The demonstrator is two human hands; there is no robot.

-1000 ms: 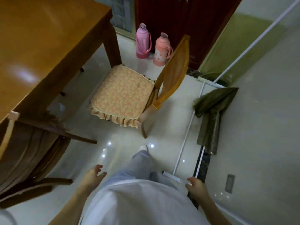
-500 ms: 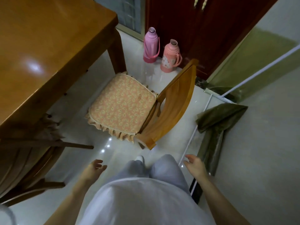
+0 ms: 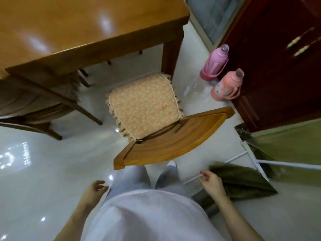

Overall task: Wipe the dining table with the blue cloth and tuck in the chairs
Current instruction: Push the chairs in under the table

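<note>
Straight ahead of you in the head view, the wooden chair [image 3: 173, 141] stands out from the glossy desk [image 3: 86, 23], its curved backrest nearest you and its frilled, patterned cushion [image 3: 144, 108] near the desk leg. Your left hand [image 3: 94, 188] and right hand [image 3: 211, 181] hang relaxed beside your legs, holding nothing. Shiny pale floor [image 3: 43, 180] spreads wide on your left.

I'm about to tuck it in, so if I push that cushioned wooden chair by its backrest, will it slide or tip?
The chair probably slides easily, since the floor is glossy tile. Pushed high on the backrest, it might rock forward. The frilled cushion looks soft and could shift.
</note>
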